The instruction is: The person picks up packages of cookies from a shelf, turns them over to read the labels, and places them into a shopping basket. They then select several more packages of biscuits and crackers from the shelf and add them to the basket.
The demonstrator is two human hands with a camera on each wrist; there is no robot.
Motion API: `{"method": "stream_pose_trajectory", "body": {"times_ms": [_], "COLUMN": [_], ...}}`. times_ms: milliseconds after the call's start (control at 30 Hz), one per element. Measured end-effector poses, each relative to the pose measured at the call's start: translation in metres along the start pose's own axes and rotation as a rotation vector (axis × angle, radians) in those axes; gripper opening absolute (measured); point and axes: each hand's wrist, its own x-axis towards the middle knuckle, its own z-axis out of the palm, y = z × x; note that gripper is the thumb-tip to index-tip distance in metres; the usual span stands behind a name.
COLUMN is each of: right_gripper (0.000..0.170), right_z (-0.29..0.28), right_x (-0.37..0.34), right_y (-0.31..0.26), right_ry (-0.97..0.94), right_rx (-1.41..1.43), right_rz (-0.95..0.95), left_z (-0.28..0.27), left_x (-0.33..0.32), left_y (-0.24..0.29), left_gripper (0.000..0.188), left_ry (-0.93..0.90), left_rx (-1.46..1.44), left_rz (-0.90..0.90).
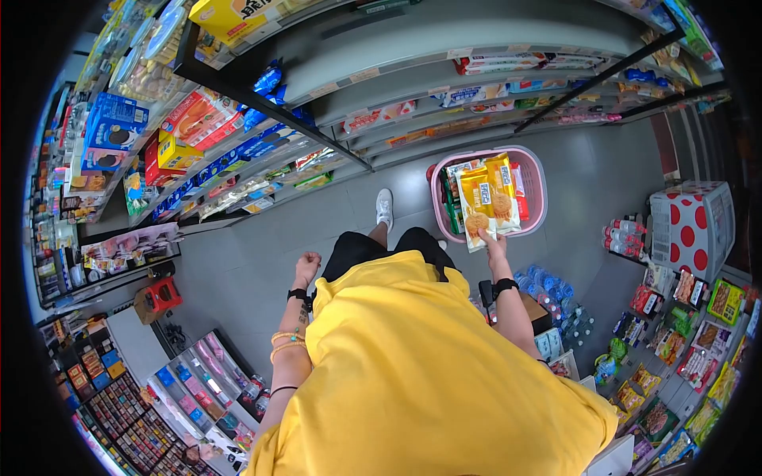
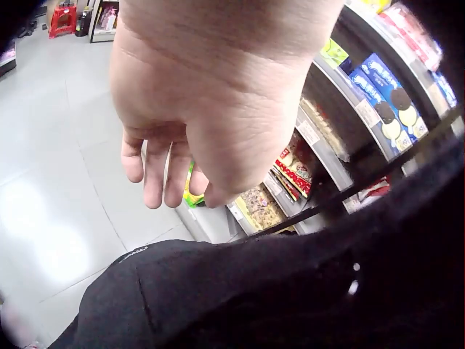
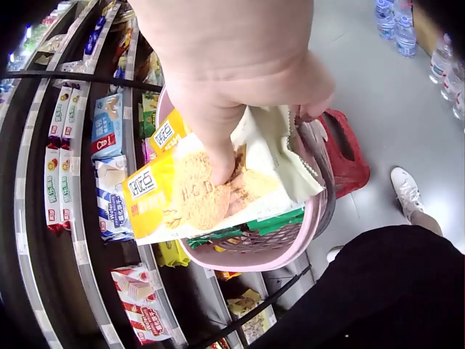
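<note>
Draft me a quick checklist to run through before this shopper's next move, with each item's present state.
1. Right hand grips the yellow-and-white biscuit packet: ok, thumb on its front.
2. Packet above the pink basket: ok.
3. Packet wholly inside the rim's outline: not ok, one end reaches past it.
4. Room left in the basket: cannot tell; a second yellow biscuit packet and other packs hide the bottom.
5. Left hand free: ok, holds nothing.
6. Basket firmly supported: cannot tell; its underside is hidden.
</note>
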Motion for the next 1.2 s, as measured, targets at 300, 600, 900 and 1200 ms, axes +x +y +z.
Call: {"method": "stream_pose_trajectory", "body": {"times_ms": [300,600,900,1200], "right_gripper": [0.080,0.069,0.088,0.099], "right_z": [-0.002,-0.016,-0.011,-0.016], "right_x": [-0.007,-0.018,-0.021,-0.016], "right_y": [-0.001,0.004,0.003,0.011], "right_ry": [-0.160,-0.295,-0.166,-0.113], "right_rx": [0.282,0.290,0.046,-0.268], "right_rz": [0.060,0.038,0.033,-0.277], "left_z": [-0.006,-0.008,-0.010,-0.010], "left_x": [0.004,0.020,0.026,0.018], "left_y": [-0.008,-0.007,0.004,-0.002], "left_gripper": [0.016,0.018,0.018,0.017], "left_ry": [-0.027,-0.057,-0.064,-0.063], "left_rx": [-0.064,-0.082,-0.078,-0.087], "left_rz": [-0.022,-0.041,0.007,-0.017]}}
